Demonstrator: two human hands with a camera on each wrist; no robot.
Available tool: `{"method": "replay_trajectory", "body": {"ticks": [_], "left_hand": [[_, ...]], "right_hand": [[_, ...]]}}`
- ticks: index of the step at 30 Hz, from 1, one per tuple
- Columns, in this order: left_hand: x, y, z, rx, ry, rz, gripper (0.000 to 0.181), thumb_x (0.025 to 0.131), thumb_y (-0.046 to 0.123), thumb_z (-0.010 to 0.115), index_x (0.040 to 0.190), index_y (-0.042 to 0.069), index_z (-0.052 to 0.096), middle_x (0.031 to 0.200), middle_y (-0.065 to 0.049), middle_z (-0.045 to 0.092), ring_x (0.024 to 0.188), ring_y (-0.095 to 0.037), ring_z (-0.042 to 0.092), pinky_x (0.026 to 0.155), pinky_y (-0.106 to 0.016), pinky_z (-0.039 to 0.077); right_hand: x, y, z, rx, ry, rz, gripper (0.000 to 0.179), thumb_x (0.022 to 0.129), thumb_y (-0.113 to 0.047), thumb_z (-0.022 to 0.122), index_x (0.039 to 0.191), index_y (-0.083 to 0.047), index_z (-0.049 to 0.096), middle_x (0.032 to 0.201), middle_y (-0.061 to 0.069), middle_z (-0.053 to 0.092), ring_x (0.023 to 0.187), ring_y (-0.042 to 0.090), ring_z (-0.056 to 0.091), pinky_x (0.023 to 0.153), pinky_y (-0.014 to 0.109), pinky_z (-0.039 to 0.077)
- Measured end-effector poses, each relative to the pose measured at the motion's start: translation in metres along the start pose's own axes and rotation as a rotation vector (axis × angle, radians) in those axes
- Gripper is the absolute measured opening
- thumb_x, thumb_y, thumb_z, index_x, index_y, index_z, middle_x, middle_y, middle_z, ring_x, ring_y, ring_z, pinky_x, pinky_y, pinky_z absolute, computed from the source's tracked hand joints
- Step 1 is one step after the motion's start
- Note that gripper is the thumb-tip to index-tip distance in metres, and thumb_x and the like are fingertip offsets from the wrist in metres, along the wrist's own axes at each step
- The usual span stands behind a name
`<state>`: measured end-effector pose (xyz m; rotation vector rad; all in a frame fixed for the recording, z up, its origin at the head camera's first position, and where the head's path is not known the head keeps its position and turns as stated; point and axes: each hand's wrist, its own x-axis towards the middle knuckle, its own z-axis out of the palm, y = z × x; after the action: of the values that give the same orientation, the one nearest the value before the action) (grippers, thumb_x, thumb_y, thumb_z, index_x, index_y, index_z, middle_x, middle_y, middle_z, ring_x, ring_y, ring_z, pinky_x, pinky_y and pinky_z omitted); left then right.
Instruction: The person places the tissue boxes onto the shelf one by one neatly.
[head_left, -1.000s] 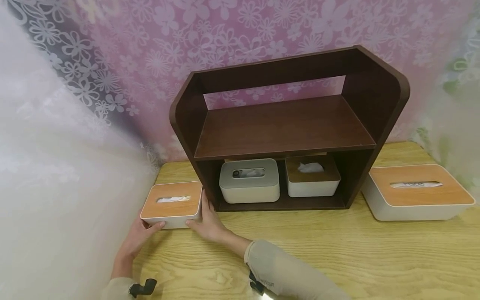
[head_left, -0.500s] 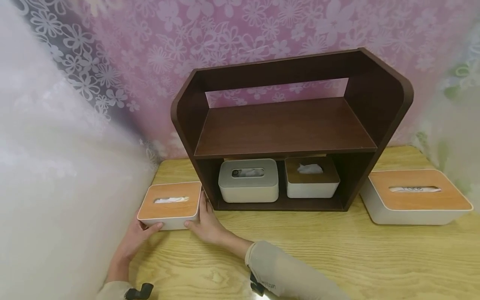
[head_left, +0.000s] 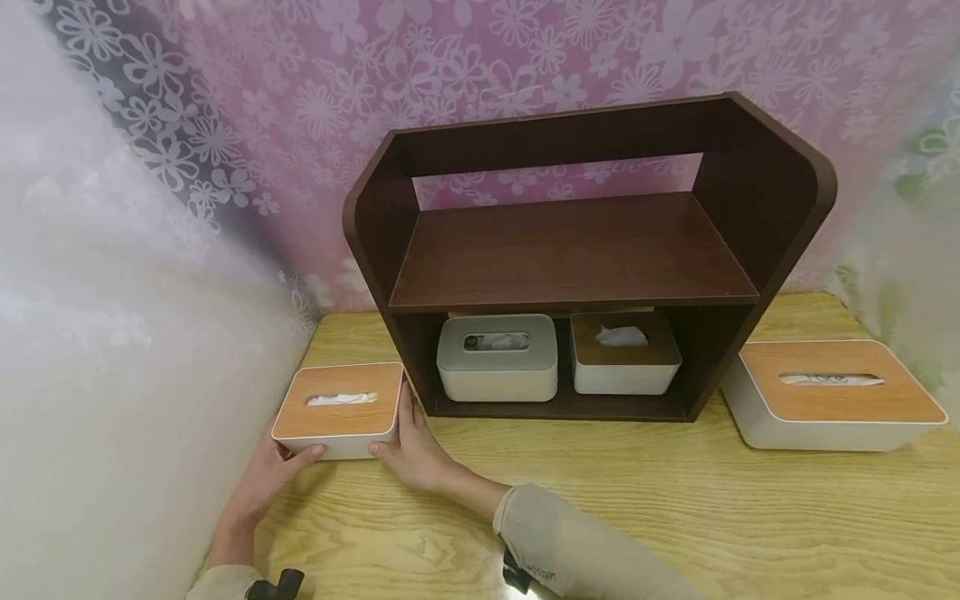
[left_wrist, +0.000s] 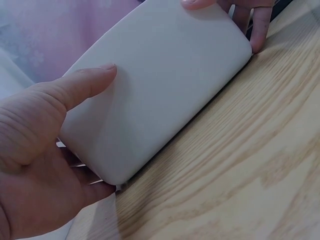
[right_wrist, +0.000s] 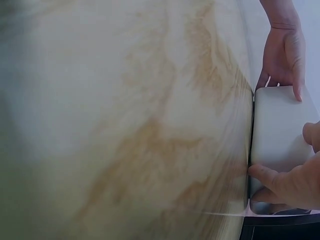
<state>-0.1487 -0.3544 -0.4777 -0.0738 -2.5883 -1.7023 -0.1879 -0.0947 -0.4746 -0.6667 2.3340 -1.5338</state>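
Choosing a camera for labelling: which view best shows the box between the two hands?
Head: the whole lid and slot of the box show, plus its pale front. Left wrist gives that pale side close up, no slot; right wrist, only a pale side near the right edge, partly covered by the right hand.

Sleeves (head_left: 592, 546) are beige; lettering (head_left: 542, 575) marks the right; wrist fittings (head_left: 276, 587) are black.

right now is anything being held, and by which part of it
The leftmost box, by its two ends and front face: left hand at the left end, right hand at the right.
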Motion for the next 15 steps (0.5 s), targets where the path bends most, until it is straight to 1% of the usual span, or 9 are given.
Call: {"method": "replay_trajectory", "body": {"ticks": [7, 11, 15], "left_hand": [[-0.004, 0.003, 0.001, 0.017, 0.003, -0.017, 0.085, 0.093, 0.008, 0.069, 0.158, 0.008, 0.013, 0.148, -0.021, 0.037, 0.117, 0.005, 0.046, 0.091, -0.010, 0.040], [-0.009, 0.004, 0.001, 0.008, -0.006, -0.015, 0.086, 0.093, 0.007, 0.068, 0.158, 0.009, 0.012, 0.147, -0.021, 0.038, 0.117, 0.004, 0.047, 0.090, -0.012, 0.043], [-0.015, 0.007, 0.003, 0.017, -0.006, -0.027, 0.086, 0.094, 0.009, 0.068, 0.158, 0.010, 0.012, 0.146, -0.019, 0.038, 0.116, 0.002, 0.048, 0.088, -0.015, 0.046]], "right_hand": [[-0.004, 0.000, 0.001, 0.010, 0.007, -0.004, 0.098, 0.100, -0.034, 0.058, 0.156, -0.005, -0.017, 0.163, 0.020, -0.013, 0.151, 0.037, -0.003, 0.120, 0.049, 0.018], [-0.008, -0.001, 0.001, 0.011, 0.014, -0.021, 0.099, 0.099, -0.033, 0.059, 0.156, -0.003, -0.016, 0.163, 0.020, -0.014, 0.150, 0.038, -0.002, 0.119, 0.051, 0.019], [-0.014, -0.002, 0.001, 0.012, 0.012, -0.018, 0.100, 0.098, -0.034, 0.059, 0.156, -0.005, -0.016, 0.163, 0.020, -0.014, 0.150, 0.038, 0.002, 0.118, 0.051, 0.021]]}}
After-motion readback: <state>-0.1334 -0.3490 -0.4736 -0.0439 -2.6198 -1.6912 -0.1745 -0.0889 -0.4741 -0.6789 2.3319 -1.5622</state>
